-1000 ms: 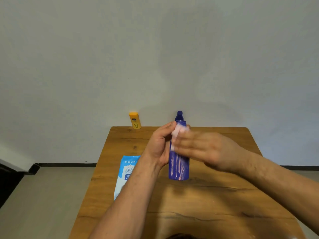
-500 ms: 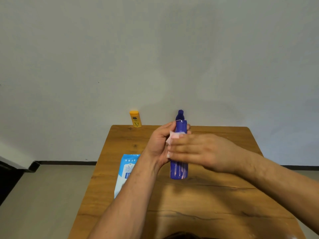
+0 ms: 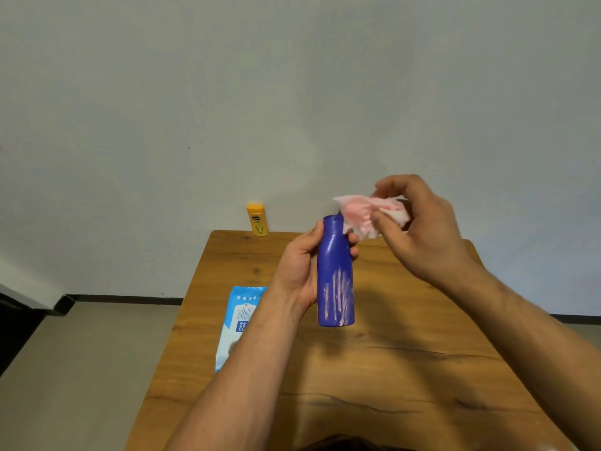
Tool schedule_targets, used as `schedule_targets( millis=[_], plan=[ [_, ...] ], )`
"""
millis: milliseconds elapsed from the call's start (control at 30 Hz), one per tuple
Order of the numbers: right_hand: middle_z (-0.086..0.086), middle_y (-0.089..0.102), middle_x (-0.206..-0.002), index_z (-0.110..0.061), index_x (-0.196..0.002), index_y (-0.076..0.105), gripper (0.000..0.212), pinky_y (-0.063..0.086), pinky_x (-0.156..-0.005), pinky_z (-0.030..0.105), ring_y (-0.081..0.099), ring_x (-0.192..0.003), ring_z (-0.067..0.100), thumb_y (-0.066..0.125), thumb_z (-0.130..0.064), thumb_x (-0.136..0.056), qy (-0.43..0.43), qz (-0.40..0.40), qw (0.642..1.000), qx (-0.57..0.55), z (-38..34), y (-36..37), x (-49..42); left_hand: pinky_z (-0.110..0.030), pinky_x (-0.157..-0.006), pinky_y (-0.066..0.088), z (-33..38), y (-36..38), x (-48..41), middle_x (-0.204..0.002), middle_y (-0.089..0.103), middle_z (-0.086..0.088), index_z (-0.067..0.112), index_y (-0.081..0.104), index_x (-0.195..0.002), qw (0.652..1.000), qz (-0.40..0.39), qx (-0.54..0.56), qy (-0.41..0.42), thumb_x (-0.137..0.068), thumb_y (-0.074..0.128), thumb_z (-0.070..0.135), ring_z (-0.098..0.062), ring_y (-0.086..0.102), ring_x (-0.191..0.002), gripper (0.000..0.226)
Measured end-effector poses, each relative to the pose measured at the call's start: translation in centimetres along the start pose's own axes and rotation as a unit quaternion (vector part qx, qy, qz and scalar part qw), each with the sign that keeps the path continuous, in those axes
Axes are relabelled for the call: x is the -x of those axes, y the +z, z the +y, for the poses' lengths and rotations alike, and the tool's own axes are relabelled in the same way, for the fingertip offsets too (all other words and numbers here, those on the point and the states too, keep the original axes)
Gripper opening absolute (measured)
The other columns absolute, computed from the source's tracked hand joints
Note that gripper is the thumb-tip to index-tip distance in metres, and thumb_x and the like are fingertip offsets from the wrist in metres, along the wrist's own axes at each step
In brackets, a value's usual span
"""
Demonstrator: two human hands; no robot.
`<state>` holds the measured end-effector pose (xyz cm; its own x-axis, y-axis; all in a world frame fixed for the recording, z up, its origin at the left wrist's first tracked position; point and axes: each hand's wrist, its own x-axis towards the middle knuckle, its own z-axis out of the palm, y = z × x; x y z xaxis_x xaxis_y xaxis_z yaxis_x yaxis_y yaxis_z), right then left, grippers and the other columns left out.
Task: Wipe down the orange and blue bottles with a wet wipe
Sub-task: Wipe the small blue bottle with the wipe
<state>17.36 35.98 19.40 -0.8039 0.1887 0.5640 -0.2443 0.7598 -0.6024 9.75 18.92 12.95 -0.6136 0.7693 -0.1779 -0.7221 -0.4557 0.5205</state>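
Centrally, blue bottle (image 3: pixel 336 278) upright, long axis vertical, neck pointing up, pale streaks on lower body. Left hand (image 3: pixel 300 268) curled round its upper half from left. Right hand (image 3: pixel 419 232) upper right of centre, fingers pinching crumpled wet wipe (image 3: pixel 364 213) just beside bottle's neck. Orange bottle (image 3: pixel 258 220) upright at desk's (image 3: pixel 390 369) far left corner. Wipes pack (image 3: pixel 239 317) flat, left of centre.

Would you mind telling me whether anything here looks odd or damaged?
The blue bottle, gripped by the left hand, has pale pink streaks down its lower front, like smeared residue or rubbed-off colour. The wipe pinched in the right hand is stained pink too. The orange bottle looks ordinary.
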Motion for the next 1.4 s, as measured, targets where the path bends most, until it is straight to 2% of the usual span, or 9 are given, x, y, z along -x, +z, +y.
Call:
schedule_targets(
  millis=[133, 300, 467, 600, 667, 833, 1100, 1300, 1400],
  plan=[
    [0.000, 0.069, -0.099, -0.012, -0.103, 0.071, 0.020, 0.053, -0.079, 0.025, 0.065, -0.089, 0.011, 0.077, -0.004, -0.085, -0.044, -0.021, 0.999, 0.013, -0.4, 1.8, 0.7, -0.037, -0.084, 0.051, -0.8, 0.6, -0.4, -0.097, 0.067, -0.016, 0.002, 0.063, -0.116, 0.999, 0.046, 0.014, 0.017, -0.097, 0.058, 0.032, -0.026, 0.067, -0.084, 0.036],
    [0.008, 0.059, -0.135, -0.010, -0.132, 0.064, 0.038, 0.050, -0.103, 0.041, 0.055, -0.123, 0.025, 0.062, -0.016, -0.095, -0.232, -0.221, 0.944, 0.074, -1.7, 3.0, 4.5, -0.033, -0.085, 0.050, 0.1, 0.4, 0.0, -0.094, 0.064, -0.011, 0.002, 0.067, -0.110, 0.997, 0.068, 0.026, 0.007, -0.099, 0.054, 0.034, -0.021, 0.063, -0.085, 0.036],
    [0.007, 0.065, -0.128, -0.011, -0.129, 0.066, 0.035, 0.051, -0.091, 0.040, 0.062, -0.106, 0.027, 0.053, -0.018, -0.098, -0.170, -0.133, 0.975, 0.057, -0.2, 1.9, 1.9, -0.037, -0.097, 0.049, -0.3, 0.6, -0.4, -0.105, 0.060, -0.019, -0.004, 0.055, -0.121, 0.997, 0.062, 0.007, 0.048, -0.092, 0.064, 0.015, -0.025, 0.058, -0.099, 0.036],
    [0.004, 0.070, -0.112, -0.017, -0.123, 0.070, 0.046, 0.059, -0.069, 0.035, 0.067, -0.093, 0.027, 0.081, -0.007, -0.080, -0.241, -0.218, 0.935, 0.143, -1.2, 1.1, 2.4, -0.033, -0.077, 0.053, 0.4, 0.8, -0.3, -0.091, 0.061, -0.016, -0.001, 0.061, -0.105, 0.993, 0.081, -0.043, 0.072, -0.090, 0.062, 0.003, -0.022, 0.060, -0.081, 0.016],
    [0.003, 0.069, -0.108, -0.021, -0.119, 0.071, 0.041, 0.060, -0.064, 0.039, 0.067, -0.090, 0.025, 0.082, -0.012, -0.081, -0.187, -0.181, 0.951, 0.165, -0.5, 0.6, 1.1, -0.034, -0.074, 0.057, 0.3, 0.7, -0.3, -0.093, 0.064, -0.015, 0.000, 0.060, -0.099, 0.989, 0.069, -0.075, 0.103, -0.089, 0.060, -0.007, -0.022, 0.063, -0.081, 0.013],
    [0.005, 0.066, -0.124, -0.017, -0.123, 0.070, 0.035, 0.060, -0.077, 0.038, 0.065, -0.105, 0.026, 0.073, -0.020, -0.088, -0.240, -0.222, 0.926, 0.191, -0.8, 0.8, 1.7, -0.032, -0.071, 0.058, 0.6, 1.1, 0.2, -0.093, 0.075, -0.008, 0.005, 0.067, -0.107, 0.951, 0.154, -0.212, 0.166, -0.082, 0.068, 0.018, -0.020, 0.069, -0.084, 0.028],
    [0.007, 0.069, -0.119, -0.015, -0.109, 0.075, 0.028, 0.061, -0.070, 0.043, 0.066, -0.108, 0.030, 0.077, -0.005, -0.084, -0.216, -0.184, 0.933, 0.222, 0.4, 1.4, 0.5, -0.043, -0.077, 0.062, 0.0, 1.5, 0.1, -0.095, 0.072, -0.014, -0.001, 0.060, -0.115, 0.918, 0.248, -0.237, 0.200, -0.088, 0.071, 0.001, -0.022, 0.072, -0.085, 0.029],
    [0.013, 0.068, -0.121, -0.006, -0.115, 0.072, 0.025, 0.061, -0.075, 0.044, 0.065, -0.115, 0.032, 0.063, -0.002, -0.093, -0.286, -0.135, 0.927, 0.201, -0.1, 2.6, 1.1, -0.025, -0.054, 0.047, -1.5, 2.4, -0.7, -0.064, 0.064, -0.001, 0.006, 0.071, -0.090, 0.907, 0.344, -0.139, 0.198, -0.089, 0.073, 0.012, -0.012, 0.054, -0.058, 0.007],
    [0.014, 0.065, -0.123, -0.004, -0.121, 0.069, 0.030, 0.057, -0.089, 0.037, 0.063, -0.119, 0.025, 0.058, 0.005, -0.095, -0.191, 0.019, 0.972, 0.135, 1.1, 2.3, 0.7, -0.021, -0.052, 0.050, -1.1, 2.9, -0.5, -0.070, 0.065, -0.005, 0.001, 0.068, -0.093, 0.909, 0.368, -0.073, 0.183, -0.090, 0.072, 0.015, -0.010, 0.055, -0.054, 0.015]
  ],
)
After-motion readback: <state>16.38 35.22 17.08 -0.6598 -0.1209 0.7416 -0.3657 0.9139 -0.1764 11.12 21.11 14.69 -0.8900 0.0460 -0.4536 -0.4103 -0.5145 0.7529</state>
